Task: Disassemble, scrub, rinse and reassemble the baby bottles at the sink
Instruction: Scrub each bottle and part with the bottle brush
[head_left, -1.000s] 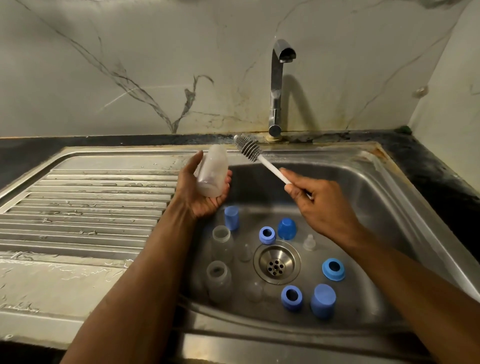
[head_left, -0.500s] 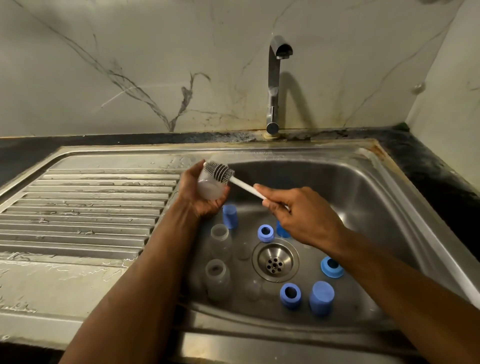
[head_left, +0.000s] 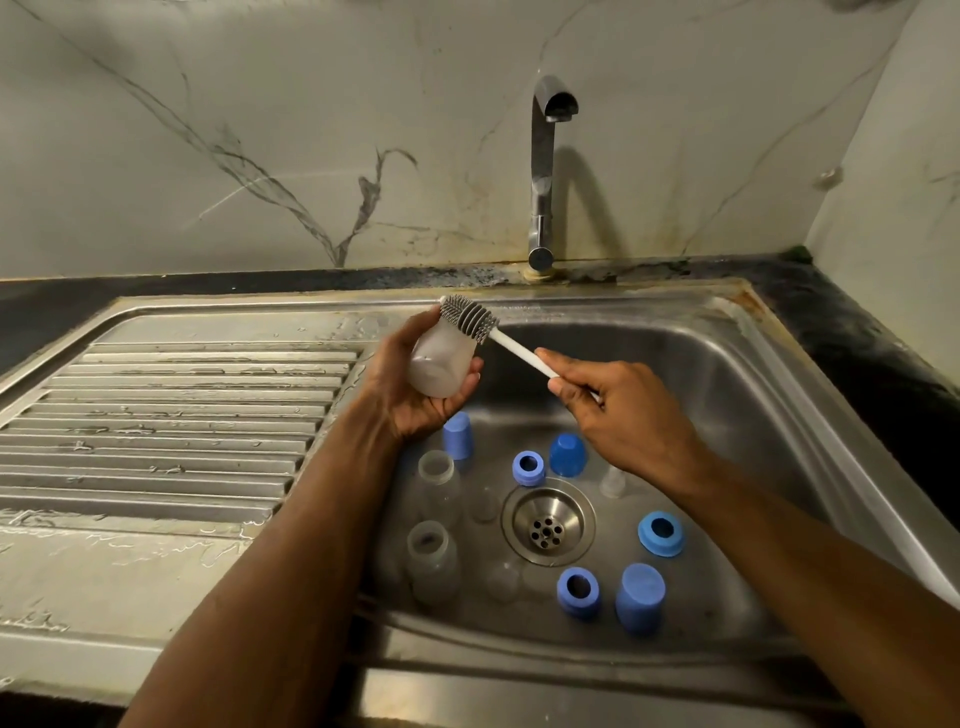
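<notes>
— What is held, and by which of the hands?

— A frosted bottle (head_left: 443, 362) is gripped in the left hand (head_left: 415, 387), tilted with its base toward the camera, above the left edge of the basin. The white handle of a bottle brush (head_left: 470, 321) is pinched in the right hand (head_left: 626, 415).

— What has been altered in the last second?

— The brush head was first held clear of the bottle, then brought down against its mouth, and is now seen lying across the bottle's upper rim. Whether the bristles were pushed inside cannot be told. The bottle itself has been lifted a little.

— What is meant by that for the task?

— It is judged that scrubbing of this bottle is in hand; rinsing and reassembly are not yet reached.

— What else is found around?

— In the sink (head_left: 727, 364), two more clear bottles (head_left: 435, 470) stand to the left of the drain (head_left: 548, 522). Blue collars (head_left: 528, 467) and blue caps (head_left: 640, 595) are scattered round the drain, and a clear teat (head_left: 613, 480) is seen just below the right hand. The tap (head_left: 543, 171) is not running. A ribbed, wet draining board (head_left: 171, 415) lies to the left.

— Is anything in the way?

— Nothing is placed between brush and bottle. It is judged that the loose parts below could be knocked if the bottle were dropped.
</notes>
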